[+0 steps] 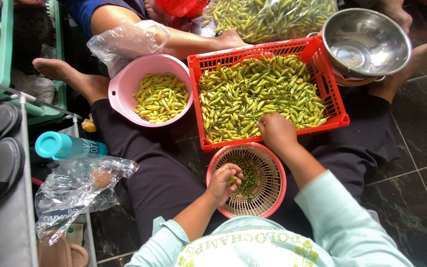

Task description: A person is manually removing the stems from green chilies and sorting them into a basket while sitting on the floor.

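Left hand [223,182] pinching chili [232,180] (over basket [273,168]); right hand [277,132] grasping chilies [243,94] in crate [342,118].

Clear plastic bag [77,190], crumpled, lower left of frame. Second clear bag [124,42], upper left. Clear sack of green chillies [273,17], top centre.

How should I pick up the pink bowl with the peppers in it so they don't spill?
Probably best to hold the pink bowl by its thick rim, one hand on each side, coming down from above. It sits upright and open with peppers heaped inside, so lift it level. The red basket crowds one side, so grip the near and far edges.
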